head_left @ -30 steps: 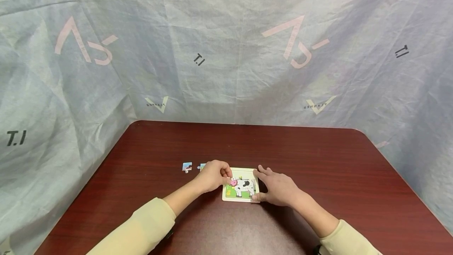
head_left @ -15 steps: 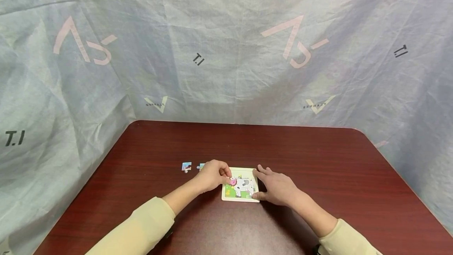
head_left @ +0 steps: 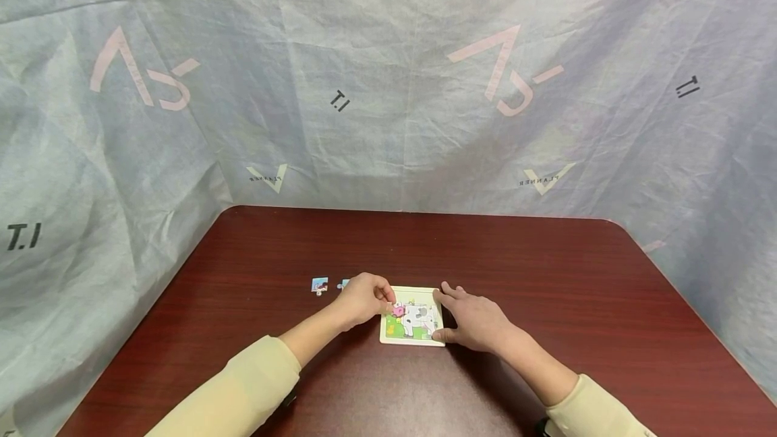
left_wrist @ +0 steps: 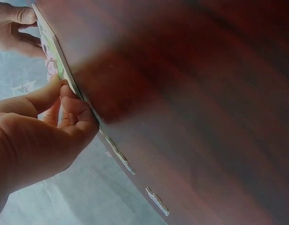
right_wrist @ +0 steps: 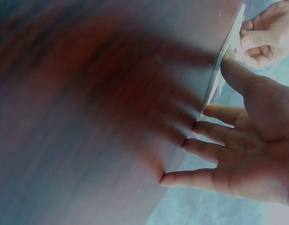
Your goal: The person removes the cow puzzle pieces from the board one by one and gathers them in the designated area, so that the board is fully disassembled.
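Note:
A small wooden puzzle tray (head_left: 413, 342) with a pale rim lies on the table, bearing a picture of a spotted cow on green grass. My left hand (head_left: 364, 299) is at its left side, thumb and fingertips pinching a puzzle piece (head_left: 398, 311) that shows the cow's pink muzzle. In the left wrist view the pinching fingertips are right at the tray's edge, and they hide part of the piece. My right hand (head_left: 482, 322) rests at the tray's right side with fingers spread and fairly straight. Its thumb touches the near right corner and its index finger the far right one.
Two loose puzzle pieces lie left of the tray: a blue one (head_left: 319, 284) and another (head_left: 343, 284) partly hidden behind my left hand. The dark red table (head_left: 516, 255) ends at a grey cloth backdrop (head_left: 400, 120) behind and at both sides.
The pinched piece with the cow's muzzle has shifted very slightly at the tray's left side. Both hands otherwise keep their places, and the tray stays put.

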Available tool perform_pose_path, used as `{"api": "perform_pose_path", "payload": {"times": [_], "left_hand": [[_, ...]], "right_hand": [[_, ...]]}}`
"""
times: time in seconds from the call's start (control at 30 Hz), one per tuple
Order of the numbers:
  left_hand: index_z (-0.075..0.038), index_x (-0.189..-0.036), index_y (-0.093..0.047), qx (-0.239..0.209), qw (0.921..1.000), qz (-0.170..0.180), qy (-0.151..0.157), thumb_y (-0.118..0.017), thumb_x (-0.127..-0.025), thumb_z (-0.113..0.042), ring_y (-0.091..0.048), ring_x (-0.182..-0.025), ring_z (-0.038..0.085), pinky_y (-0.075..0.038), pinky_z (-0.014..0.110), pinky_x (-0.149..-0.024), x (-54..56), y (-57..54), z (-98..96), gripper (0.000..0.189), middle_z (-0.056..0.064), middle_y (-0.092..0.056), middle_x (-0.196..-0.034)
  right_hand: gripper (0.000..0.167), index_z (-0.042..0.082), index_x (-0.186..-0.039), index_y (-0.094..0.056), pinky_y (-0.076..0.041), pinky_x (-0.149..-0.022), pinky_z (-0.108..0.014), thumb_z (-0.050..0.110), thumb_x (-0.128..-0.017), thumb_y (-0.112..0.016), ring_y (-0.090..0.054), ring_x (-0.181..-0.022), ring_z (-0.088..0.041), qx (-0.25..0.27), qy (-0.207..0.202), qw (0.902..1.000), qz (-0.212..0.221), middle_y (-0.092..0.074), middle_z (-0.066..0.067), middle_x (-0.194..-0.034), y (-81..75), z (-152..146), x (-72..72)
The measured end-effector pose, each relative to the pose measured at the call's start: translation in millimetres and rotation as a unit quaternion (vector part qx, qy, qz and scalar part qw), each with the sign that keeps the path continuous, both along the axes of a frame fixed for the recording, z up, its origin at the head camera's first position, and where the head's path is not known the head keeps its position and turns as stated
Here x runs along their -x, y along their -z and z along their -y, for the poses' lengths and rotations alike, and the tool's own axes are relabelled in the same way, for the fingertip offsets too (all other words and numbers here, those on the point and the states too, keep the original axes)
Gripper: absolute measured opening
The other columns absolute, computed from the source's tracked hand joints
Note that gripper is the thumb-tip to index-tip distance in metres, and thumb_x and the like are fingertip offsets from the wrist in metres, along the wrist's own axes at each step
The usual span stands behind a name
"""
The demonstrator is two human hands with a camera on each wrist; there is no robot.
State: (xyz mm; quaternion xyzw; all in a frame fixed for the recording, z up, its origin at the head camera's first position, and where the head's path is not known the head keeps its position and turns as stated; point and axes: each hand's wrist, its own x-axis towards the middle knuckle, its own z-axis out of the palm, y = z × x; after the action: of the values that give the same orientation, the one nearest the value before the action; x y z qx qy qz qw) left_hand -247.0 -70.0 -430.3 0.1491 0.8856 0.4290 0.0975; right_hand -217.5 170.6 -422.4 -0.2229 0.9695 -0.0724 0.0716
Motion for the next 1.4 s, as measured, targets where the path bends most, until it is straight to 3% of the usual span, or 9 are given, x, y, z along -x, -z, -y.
{"api": "perform_pose_path", "payload": {"times": [0.2,0.37,0.73,0.9,1.2,1.3,1.4], "left_hand": [[-0.009,-0.079,-0.068,0.038,0.9968,-0.053,0.046,-0.078,-0.084,0.002,-0.050,-0.066,0.010,-0.042,0.025,-0.060,1.8,-3.1,-1.7,0.015,-0.003,-0.058,-0.070],[-0.009,-0.078,-0.068,0.044,0.9960,-0.049,0.061,-0.079,-0.082,0.001,-0.051,-0.064,0.009,-0.043,0.024,-0.059,2.7,-5.5,-0.7,0.015,-0.004,-0.058,-0.068],[-0.007,-0.082,-0.074,0.039,0.9985,-0.031,0.022,-0.079,-0.087,-0.005,-0.052,-0.064,0.010,-0.043,0.025,-0.057,0.0,-4.5,2.5,0.008,-0.003,-0.061,-0.069],[-0.007,-0.082,-0.071,0.047,0.9972,-0.045,0.038,-0.078,-0.088,-0.004,-0.052,-0.065,0.010,-0.044,0.025,-0.058,0.7,-3.4,1.6,0.010,-0.003,-0.060,-0.070],[-0.012,-0.077,-0.068,0.085,0.9863,-0.116,0.080,-0.080,-0.084,-0.003,-0.053,-0.064,0.006,-0.047,0.023,-0.061,2.0,-3.8,-1.3,0.017,-0.009,-0.061,-0.071],[-0.012,-0.077,-0.070,0.081,0.9875,-0.113,0.073,-0.082,-0.085,-0.007,-0.054,-0.065,0.006,-0.047,0.024,-0.061,1.9,-2.6,-0.7,0.015,-0.009,-0.062,-0.071],[-0.012,-0.079,-0.072,0.064,0.9928,-0.085,0.055,-0.081,-0.085,-0.008,-0.055,-0.065,0.007,-0.047,0.025,-0.060,0.8,-1.9,1.5,0.011,-0.009,-0.063,-0.071]], "right_hand": [[0.079,0.006,-0.147,-0.051,-0.047,-0.097,-0.053,0.048,-0.086,-0.078,-0.047,-0.136,-0.038,-0.005,0.002,1.0000,-0.002,-0.043,-0.019,-0.154,-0.6,0.2,0.6],[0.079,0.006,-0.147,-0.051,-0.048,-0.097,-0.053,0.048,-0.085,-0.078,-0.047,-0.136,-0.038,-0.007,0.003,1.0000,-0.002,-0.043,-0.019,-0.154,-0.4,0.4,0.6],[0.078,0.006,-0.147,-0.052,-0.048,-0.097,-0.053,0.047,-0.085,-0.078,-0.048,-0.136,-0.038,-0.005,0.002,1.0000,-0.005,-0.044,-0.020,-0.154,0.3,0.3,0.1],[0.078,0.005,-0.146,-0.052,-0.047,-0.097,-0.053,0.046,-0.085,-0.079,-0.048,-0.135,-0.038,-0.003,0.000,1.0000,-0.004,-0.044,-0.020,-0.153,-0.1,0.5,0.1],[0.078,0.004,-0.146,-0.052,-0.049,-0.095,-0.053,0.046,-0.086,-0.078,-0.049,-0.134,-0.039,0.006,-0.004,0.9999,-0.008,-0.044,-0.022,-0.153,-2.2,-0.6,-0.1],[0.078,0.004,-0.146,-0.052,-0.048,-0.096,-0.054,0.046,-0.086,-0.078,-0.049,-0.134,-0.040,0.006,-0.005,1.0000,-0.006,-0.044,-0.022,-0.153,-1.3,-0.5,-0.1],[0.078,0.004,-0.146,-0.052,-0.048,-0.095,-0.054,0.046,-0.086,-0.079,-0.049,-0.134,-0.040,0.007,-0.006,0.9999,-0.005,-0.044,-0.022,-0.152,-0.9,-0.1,-0.5]]}}
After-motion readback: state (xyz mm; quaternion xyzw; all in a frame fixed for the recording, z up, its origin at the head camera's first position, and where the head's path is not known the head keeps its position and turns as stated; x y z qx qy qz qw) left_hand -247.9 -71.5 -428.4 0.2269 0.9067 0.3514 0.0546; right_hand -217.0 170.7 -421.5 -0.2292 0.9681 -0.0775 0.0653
